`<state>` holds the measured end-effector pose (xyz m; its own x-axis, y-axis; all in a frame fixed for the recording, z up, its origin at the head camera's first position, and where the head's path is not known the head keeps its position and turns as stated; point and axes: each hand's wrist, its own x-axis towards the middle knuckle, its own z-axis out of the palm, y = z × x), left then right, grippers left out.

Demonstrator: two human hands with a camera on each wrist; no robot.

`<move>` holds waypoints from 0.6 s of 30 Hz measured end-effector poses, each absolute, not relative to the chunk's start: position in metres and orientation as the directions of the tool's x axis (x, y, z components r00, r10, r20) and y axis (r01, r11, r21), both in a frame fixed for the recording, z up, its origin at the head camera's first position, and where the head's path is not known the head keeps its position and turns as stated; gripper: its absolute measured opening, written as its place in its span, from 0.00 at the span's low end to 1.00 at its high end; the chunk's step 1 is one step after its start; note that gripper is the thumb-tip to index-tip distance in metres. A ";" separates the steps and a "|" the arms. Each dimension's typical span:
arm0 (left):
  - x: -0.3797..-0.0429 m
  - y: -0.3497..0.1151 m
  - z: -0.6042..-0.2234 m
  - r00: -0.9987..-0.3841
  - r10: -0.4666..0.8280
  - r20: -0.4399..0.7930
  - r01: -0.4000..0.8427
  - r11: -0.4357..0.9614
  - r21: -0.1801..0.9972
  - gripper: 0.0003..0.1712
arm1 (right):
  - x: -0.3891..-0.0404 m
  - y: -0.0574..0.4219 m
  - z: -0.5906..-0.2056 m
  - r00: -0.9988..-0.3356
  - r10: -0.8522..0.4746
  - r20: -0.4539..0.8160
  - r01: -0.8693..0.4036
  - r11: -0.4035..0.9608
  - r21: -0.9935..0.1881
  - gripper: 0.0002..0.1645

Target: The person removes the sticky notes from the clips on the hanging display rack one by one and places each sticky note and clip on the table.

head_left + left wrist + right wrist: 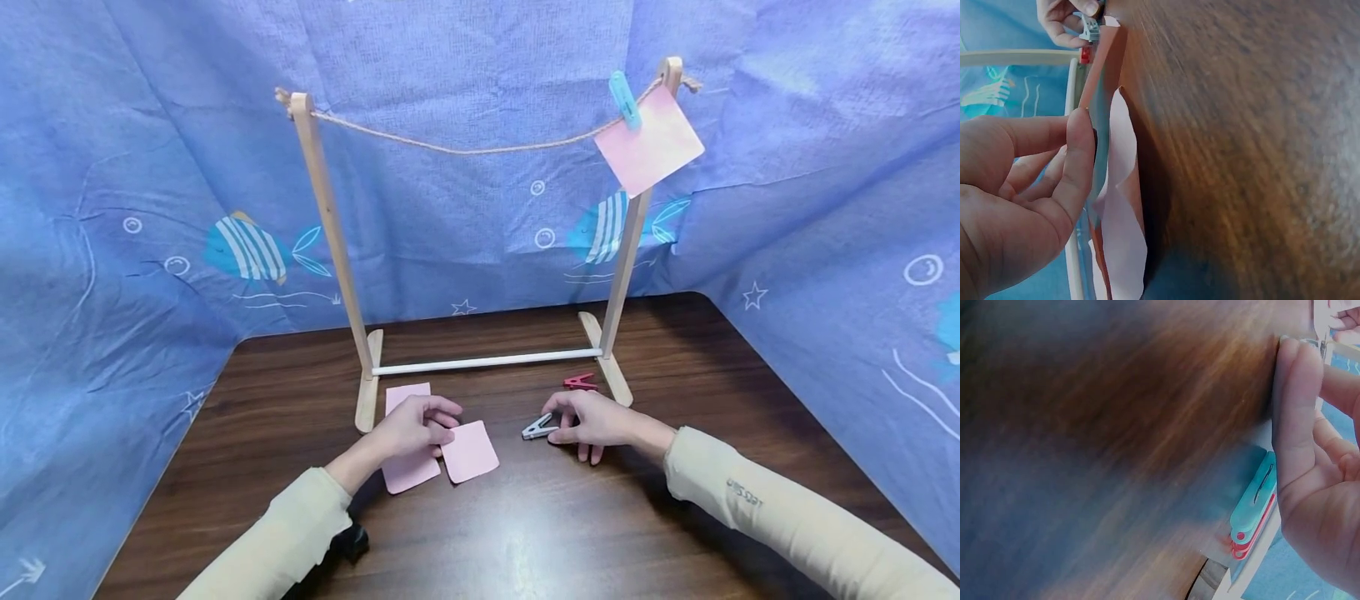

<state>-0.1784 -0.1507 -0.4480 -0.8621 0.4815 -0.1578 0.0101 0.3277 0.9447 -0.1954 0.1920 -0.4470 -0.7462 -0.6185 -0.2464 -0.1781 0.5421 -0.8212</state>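
My left hand (415,425) pinches the upper left corner of a small pink paper square (471,452) between thumb and forefinger. In the left wrist view this paper (1110,59) stands tilted just off the table. Larger pink paper (408,475) lies under that hand, its edges curling up. With thumb and forefinger, my right hand (588,419) grips a grey clothespin (537,428) by its handle end; its nose points left toward the paper. A red clothespin (580,382) lies just behind the right hand. A teal clothespin (1254,500) shows beside it in the right wrist view.
A wooden stand (330,225) with a white crossbar (487,362) rises at the back of the table. A sagging rope (465,152) spans its posts. Near the right post, a light blue clothespin (624,100) holds a pink sheet (651,143) on the rope.
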 end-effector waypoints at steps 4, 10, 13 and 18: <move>-0.180 -0.151 -0.447 -0.872 0.464 -0.155 0.011 0.334 0.943 0.21 | -0.196 0.192 -0.447 -0.743 -0.622 -0.247 -0.179 0.540 -0.823 0.20; -0.181 -0.152 -0.444 -0.877 0.463 -0.129 0.028 0.318 0.948 0.21 | -0.197 0.195 -0.449 -0.748 -0.619 -0.240 -0.178 0.535 -0.826 0.21; -0.181 -0.153 -0.443 -0.874 0.471 -0.119 0.038 0.312 0.949 0.22 | -0.198 0.196 -0.450 -0.754 -0.611 -0.241 -0.170 0.536 -0.827 0.22; -0.181 -0.158 -0.440 -0.878 0.463 -0.119 0.029 0.300 0.953 0.21 | -0.199 0.196 -0.449 -0.746 -0.614 -0.257 -0.152 0.532 -0.833 0.21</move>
<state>-0.1811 -0.1583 -0.4401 -0.8782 0.4632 -0.1189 0.0293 0.3004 0.9534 -0.1995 0.1964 -0.4490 -0.7462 -0.6143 -0.2566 -0.1520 0.5324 -0.8327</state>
